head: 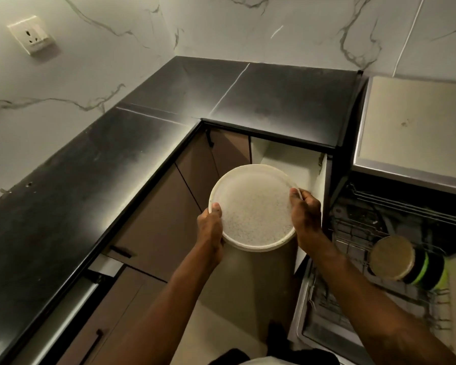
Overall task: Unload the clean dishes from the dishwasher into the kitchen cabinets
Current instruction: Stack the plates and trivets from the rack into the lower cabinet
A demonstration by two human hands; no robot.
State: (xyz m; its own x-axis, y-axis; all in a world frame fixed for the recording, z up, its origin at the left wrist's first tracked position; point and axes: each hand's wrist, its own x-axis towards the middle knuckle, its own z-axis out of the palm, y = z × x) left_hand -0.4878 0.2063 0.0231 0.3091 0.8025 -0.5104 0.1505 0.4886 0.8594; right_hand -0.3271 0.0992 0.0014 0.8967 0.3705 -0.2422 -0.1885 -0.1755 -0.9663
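- Two-handed hold on the plate (253, 209): the left hand (211, 227) has its thumb hooked over the left rim, and the right hand (306, 214) is curled over the right rim. Both hands are clamped on it. I can't see the fingers underneath.
- The plate is up in the air, face up and roughly level, about midway between the two hands, so neither hand is nearer.
- The relation that matters is that the open cabinet (279, 156) sits straight ahead of the plate and just past its far rim, tucked under the corner of the counter (90, 167). My guess is the next move is a push forward and down into that opening.
- It's round, so there's no long axis to line up. I'd just keep the far rim from clipping the counter edge above.
- The dishwasher (379, 169) is open off to the right, by the right arm. A stack (406, 259) of dishes waits in its rack (353, 233), so there's plenty left to unload.
- Writing: none I can read. The plate is plain and speckled, and the wall socket (30, 34) shows no legible marking.
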